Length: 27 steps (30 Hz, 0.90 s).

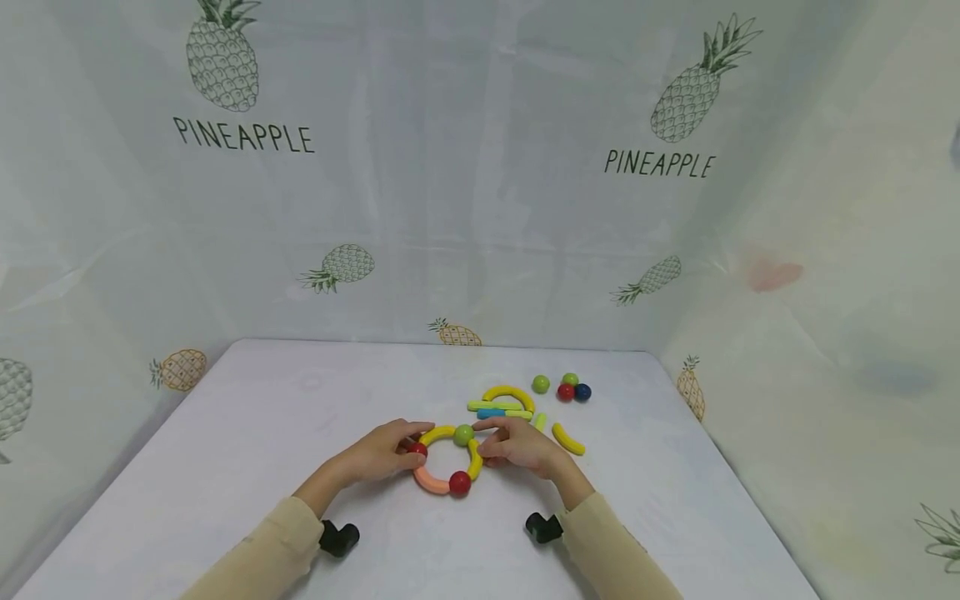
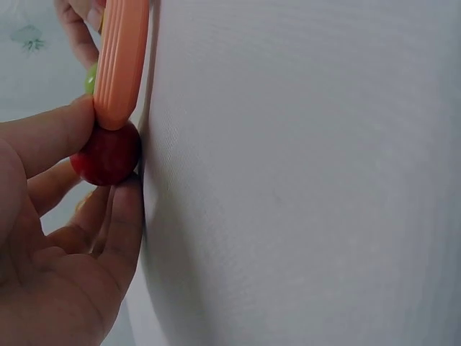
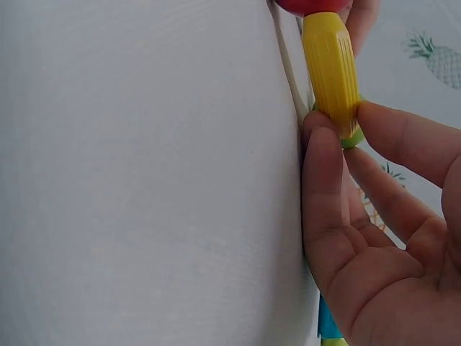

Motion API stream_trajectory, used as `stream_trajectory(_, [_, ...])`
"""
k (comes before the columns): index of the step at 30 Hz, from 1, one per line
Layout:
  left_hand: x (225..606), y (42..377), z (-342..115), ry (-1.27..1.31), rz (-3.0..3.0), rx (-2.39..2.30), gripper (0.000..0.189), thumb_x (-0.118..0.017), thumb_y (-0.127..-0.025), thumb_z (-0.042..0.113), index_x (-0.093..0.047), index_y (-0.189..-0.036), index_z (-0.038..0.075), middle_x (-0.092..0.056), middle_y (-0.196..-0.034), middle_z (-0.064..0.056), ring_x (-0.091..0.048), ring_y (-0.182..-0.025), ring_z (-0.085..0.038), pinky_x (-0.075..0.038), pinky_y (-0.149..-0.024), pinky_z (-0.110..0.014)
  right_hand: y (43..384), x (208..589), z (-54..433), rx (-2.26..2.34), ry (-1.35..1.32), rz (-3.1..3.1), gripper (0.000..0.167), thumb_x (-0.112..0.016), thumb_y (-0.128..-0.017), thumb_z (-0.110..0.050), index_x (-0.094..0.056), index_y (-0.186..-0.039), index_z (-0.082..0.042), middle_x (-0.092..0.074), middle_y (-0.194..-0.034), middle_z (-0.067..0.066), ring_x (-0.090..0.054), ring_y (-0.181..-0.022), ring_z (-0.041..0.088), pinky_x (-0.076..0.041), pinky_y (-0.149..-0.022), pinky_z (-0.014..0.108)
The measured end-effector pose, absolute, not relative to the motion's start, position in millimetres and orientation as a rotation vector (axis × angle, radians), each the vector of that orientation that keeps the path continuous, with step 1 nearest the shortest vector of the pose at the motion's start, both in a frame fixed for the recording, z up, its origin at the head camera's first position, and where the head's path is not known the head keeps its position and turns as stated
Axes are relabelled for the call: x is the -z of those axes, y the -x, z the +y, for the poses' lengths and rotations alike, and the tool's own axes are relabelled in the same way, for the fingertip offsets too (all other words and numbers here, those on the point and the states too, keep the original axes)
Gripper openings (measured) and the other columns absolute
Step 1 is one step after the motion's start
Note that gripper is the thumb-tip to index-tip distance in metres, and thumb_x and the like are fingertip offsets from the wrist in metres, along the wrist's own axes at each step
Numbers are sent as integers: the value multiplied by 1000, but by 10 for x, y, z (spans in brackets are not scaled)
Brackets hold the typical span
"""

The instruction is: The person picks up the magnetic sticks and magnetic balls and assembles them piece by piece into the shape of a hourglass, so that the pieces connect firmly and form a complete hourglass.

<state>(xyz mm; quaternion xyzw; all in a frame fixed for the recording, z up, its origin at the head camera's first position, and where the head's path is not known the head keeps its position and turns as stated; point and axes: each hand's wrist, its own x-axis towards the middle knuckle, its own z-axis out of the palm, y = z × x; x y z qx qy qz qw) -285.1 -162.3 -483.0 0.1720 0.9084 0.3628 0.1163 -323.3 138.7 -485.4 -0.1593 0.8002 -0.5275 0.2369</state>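
A ring of curved rods and balls lies on the white table between both hands. In it are an orange curved rod [image 1: 431, 482], a yellow curved rod [image 1: 437, 434] at the back left, another yellow curved rod [image 1: 476, 462] at the right, a green ball [image 1: 463, 435] and a front red ball [image 1: 460, 483]. On the ring's left side, my left hand [image 1: 384, 454] grips a second red ball [image 2: 108, 155], thumb where it meets the orange rod. My right hand [image 1: 521, 446] pinches the right yellow rod [image 3: 331, 76] between thumb and fingers, close to the green ball.
Beyond the right hand lie a yellow arch [image 1: 508, 391], straight yellow-green [image 1: 495, 406] and blue [image 1: 491, 413] rods, and a loose yellow curved rod [image 1: 567, 439]. Farther back sit a lone green ball [image 1: 541, 384] and a cluster with a dark blue ball [image 1: 582, 392]. A pineapple-print curtain [image 1: 465, 192] hangs behind.
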Motion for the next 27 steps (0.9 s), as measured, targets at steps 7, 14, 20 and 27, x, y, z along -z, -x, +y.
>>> stream_trajectory(7, [4846,2844,-1621,-470,2665,-1095,58,-78,-98,24,-58,-153,23,-65,-126,-1,-60,-113,-20,-53,-105,-51,3209,4824,1398,1409,486,2229,47,-75,-100,-17,-63,-145,-9,-69,-106,8,-71,-93,20,-62,-93,33])
stream_trajectory(14, [4882,2842,-1610,-470,2681,-1088,58,-78,-98,25,-59,-152,23,-65,-123,0,-59,-109,-18,-54,-102,-48,3165,4666,1588,1204,696,2422,42,-73,-101,-21,-66,-141,-12,-72,-113,4,-69,-97,19,-58,-84,33])
stream_trajectory(20, [4886,2838,-1595,-462,2695,-1086,57,-78,-98,26,-59,-152,25,-65,-123,0,-59,-108,-17,-55,-102,-47,3278,4575,1917,1081,861,2567,38,-74,-101,-16,-69,-138,-10,-74,-119,8,-69,-105,22,-59,-91,34])
stream_trajectory(27, [4871,2790,-1584,-408,2694,-1102,56,-79,-97,26,-61,-150,26,-66,-124,0,-59,-109,-18,-55,-103,-50,3412,4525,2184,994,909,2704,33,-76,-96,-5,-72,-129,-6,-73,-123,9,-67,-114,30,-59,-98,51])
